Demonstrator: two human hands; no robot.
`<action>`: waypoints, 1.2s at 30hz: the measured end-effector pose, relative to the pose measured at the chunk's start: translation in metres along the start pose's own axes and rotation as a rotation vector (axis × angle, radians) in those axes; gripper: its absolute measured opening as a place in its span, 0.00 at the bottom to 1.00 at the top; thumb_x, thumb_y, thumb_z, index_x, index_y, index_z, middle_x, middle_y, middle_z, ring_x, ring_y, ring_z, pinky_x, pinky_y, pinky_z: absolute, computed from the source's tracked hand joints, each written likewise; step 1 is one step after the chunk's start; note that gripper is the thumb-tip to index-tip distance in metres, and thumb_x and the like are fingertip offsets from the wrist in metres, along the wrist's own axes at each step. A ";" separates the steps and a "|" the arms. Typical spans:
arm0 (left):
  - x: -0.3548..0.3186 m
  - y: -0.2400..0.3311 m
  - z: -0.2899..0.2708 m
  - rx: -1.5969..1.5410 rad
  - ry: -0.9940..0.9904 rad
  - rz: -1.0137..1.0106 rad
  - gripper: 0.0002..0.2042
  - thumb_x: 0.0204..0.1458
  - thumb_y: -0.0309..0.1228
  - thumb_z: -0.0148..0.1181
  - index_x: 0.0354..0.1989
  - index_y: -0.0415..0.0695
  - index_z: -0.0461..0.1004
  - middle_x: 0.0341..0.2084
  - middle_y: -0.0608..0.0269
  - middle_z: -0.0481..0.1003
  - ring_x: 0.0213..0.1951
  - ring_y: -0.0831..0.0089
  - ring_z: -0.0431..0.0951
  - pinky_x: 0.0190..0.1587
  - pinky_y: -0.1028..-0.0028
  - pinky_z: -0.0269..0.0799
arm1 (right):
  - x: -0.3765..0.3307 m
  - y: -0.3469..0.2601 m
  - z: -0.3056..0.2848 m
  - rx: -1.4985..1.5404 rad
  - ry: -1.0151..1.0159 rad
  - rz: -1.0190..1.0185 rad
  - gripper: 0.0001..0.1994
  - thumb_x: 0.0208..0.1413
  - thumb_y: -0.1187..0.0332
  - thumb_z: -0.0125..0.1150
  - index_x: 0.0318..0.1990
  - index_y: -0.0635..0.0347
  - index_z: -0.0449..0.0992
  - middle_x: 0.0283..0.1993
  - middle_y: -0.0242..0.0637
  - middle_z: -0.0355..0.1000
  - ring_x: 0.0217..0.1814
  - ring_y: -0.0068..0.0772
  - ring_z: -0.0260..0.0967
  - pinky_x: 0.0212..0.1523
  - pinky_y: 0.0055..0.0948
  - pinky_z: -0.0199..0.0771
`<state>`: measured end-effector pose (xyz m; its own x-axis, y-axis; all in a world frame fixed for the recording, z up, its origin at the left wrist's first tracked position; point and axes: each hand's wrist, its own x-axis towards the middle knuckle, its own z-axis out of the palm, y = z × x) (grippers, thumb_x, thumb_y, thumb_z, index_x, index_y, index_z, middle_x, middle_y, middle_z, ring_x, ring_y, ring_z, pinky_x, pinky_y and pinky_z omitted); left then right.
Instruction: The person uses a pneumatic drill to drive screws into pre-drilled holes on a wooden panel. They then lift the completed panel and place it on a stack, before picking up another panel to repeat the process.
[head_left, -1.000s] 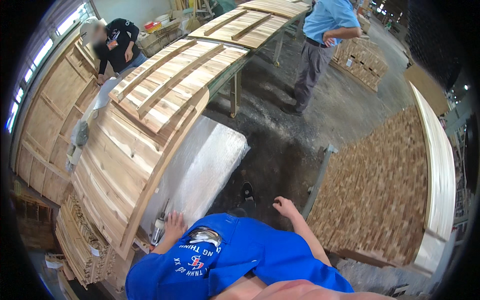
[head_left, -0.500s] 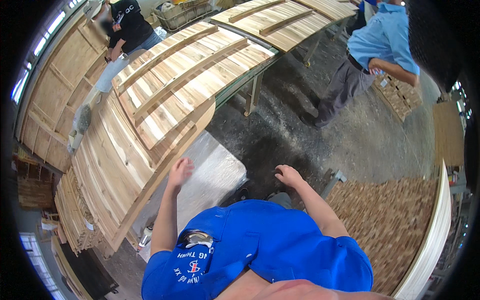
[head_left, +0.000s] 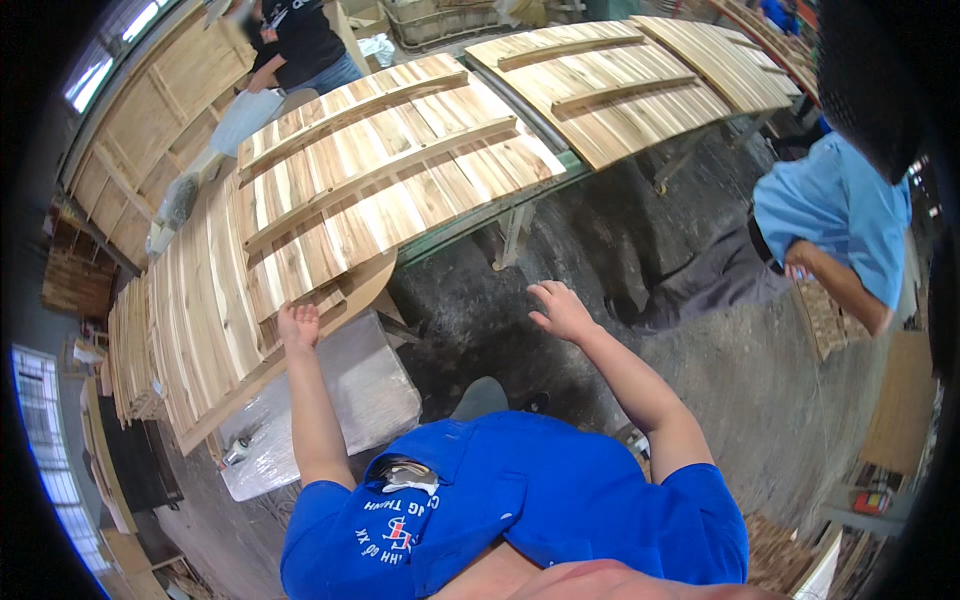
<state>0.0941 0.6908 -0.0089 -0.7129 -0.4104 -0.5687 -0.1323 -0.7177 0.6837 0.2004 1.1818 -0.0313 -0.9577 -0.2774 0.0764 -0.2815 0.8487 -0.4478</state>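
Note:
My left hand (head_left: 299, 325) is raised near the front edge of a large, pale wooden panel (head_left: 205, 320) with a rounded end. Its fingers look loosely parted and hold nothing; whether they touch the wood I cannot tell. On top of that panel lies a slatted wooden panel (head_left: 360, 140) with two long battens across it. My right hand (head_left: 562, 312) hangs over the dark floor, fingers apart, with nothing in it. Below the panel's front edge lies a flat, plastic-wrapped package (head_left: 350, 375), beside my left forearm.
More battened panels (head_left: 610, 85) continue along the green-edged bench to the far right. A person in black (head_left: 300, 45) stands behind the bench. Another in light blue (head_left: 835, 215) is at the right. Wood strips (head_left: 130, 350) are stacked at the left; a small tool (head_left: 236, 452) lies near the package.
My view has shifted over the bench. My left hand has come closer to the panel edge, and my right hand has reached farther forward, its fingers spread. The light-blue-shirted person appears farther right.

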 end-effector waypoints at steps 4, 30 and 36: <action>0.021 0.017 0.012 -0.116 0.167 0.067 0.36 0.48 0.39 0.56 0.61 0.40 0.45 0.57 0.53 0.50 0.55 0.58 0.58 0.55 0.63 0.59 | 0.070 0.024 -0.012 -0.018 -0.015 -0.146 0.29 0.44 0.63 0.62 0.56 0.54 0.61 0.56 0.40 0.60 0.59 0.43 0.55 0.54 0.41 0.60; 0.034 0.020 0.089 -0.317 0.518 0.230 0.17 0.50 0.35 0.45 0.47 0.42 0.66 0.49 0.57 0.68 0.49 0.61 0.69 0.50 0.60 0.68 | 0.291 0.141 0.015 -0.197 0.011 -0.418 0.39 0.39 0.58 0.63 0.63 0.42 0.55 0.66 0.28 0.50 0.69 0.36 0.44 0.66 0.46 0.40; -0.046 0.049 0.150 -0.068 0.405 0.703 0.16 0.52 0.34 0.52 0.47 0.39 0.66 0.41 0.58 0.69 0.42 0.66 0.70 0.46 0.69 0.68 | 0.284 0.146 -0.015 -0.097 0.013 -0.381 0.42 0.33 0.59 0.66 0.62 0.44 0.56 0.66 0.30 0.50 0.68 0.36 0.45 0.66 0.45 0.40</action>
<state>0.0172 0.7584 0.1194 -0.3070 -0.9403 -0.1471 0.3052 -0.2436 0.9206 -0.1130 1.2334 -0.0619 -0.7841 -0.5754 0.2327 -0.6206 0.7248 -0.2990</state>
